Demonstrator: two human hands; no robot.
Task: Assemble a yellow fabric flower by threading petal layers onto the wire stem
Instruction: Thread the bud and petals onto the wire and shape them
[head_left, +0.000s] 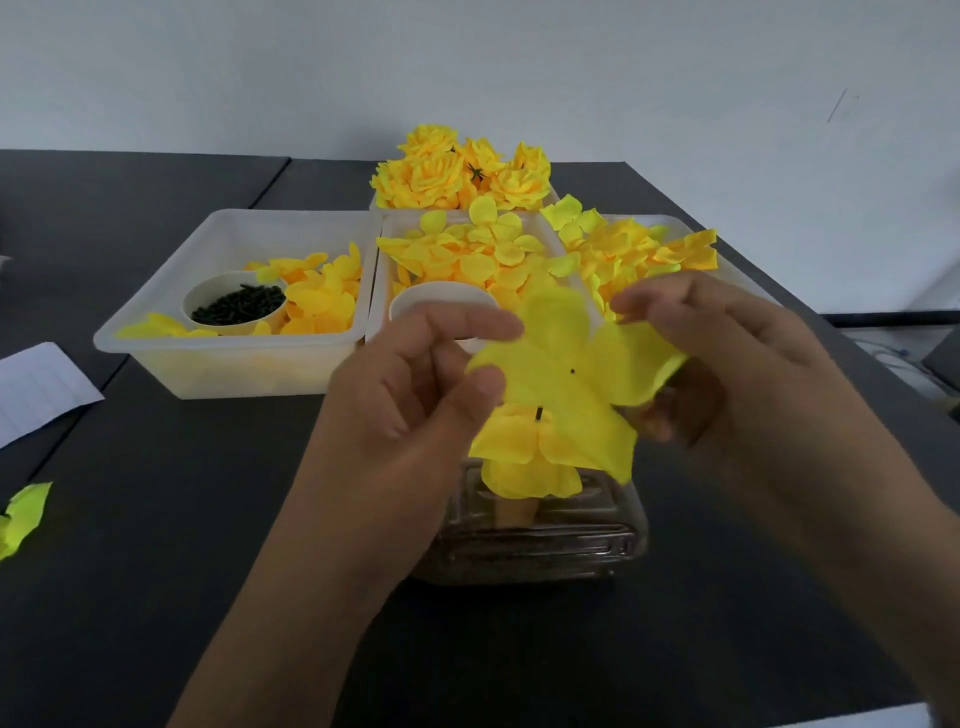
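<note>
A large yellow petal layer (569, 374) with a small dark hole at its middle is held spread out between both hands. My left hand (415, 395) pinches its left edge between thumb and fingers. My right hand (727, 364) pinches its right edge. Just below it stands a partly built yellow flower (524, 457) with the dark tip of the wire stem (539, 413) poking up. The flower sits in a small cone on a clear plastic box (535, 540). The held layer's lower lobe overlaps the flower's right side.
Three white trays stand behind: the left tray (156, 312) holds petals and a cup of dark green pieces (236, 304); the middle tray (379, 270) and the right tray (670, 221) hold yellow petals. Finished flowers (462, 169) lie at the back. A paper sheet (36, 389) and a loose petal (23, 512) lie left.
</note>
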